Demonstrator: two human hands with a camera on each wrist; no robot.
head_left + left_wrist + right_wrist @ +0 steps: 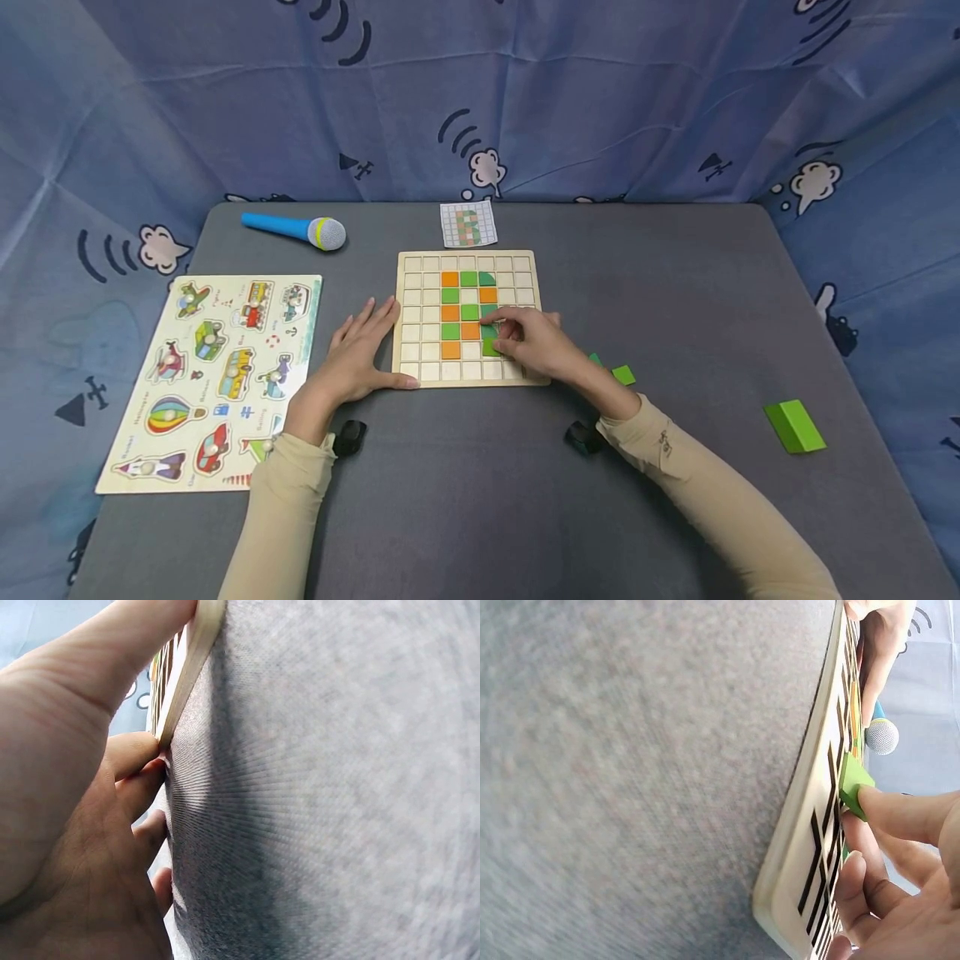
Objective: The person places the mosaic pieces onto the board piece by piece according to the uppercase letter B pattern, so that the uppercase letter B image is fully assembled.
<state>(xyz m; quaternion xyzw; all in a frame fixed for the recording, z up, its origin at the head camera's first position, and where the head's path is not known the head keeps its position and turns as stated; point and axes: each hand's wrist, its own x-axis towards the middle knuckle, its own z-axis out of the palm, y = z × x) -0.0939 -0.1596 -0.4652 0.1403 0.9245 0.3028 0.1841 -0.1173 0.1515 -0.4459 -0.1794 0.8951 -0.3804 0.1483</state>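
A square wooden grid board (410, 351) lies on the table with orange, light green and dark green tiles in its middle cells. My left hand (360, 354) is spread flat at its left side, thumb at the near left corner and index fingertip at the left edge. Over the right part of the tile pattern, my right hand (538, 342) pinches a light green square tile (853, 781). That tile stands tilted against the grid in the right wrist view, under the thumb. Some cells are hidden beneath the right hand.
Behind the board lies a printed pattern card (468, 224). A blue toy microphone (288, 227) is at the back left, above a vehicle puzzle board (255, 408). Right of the board lie a loose green tile (623, 375) and, further off, a green block (795, 427).
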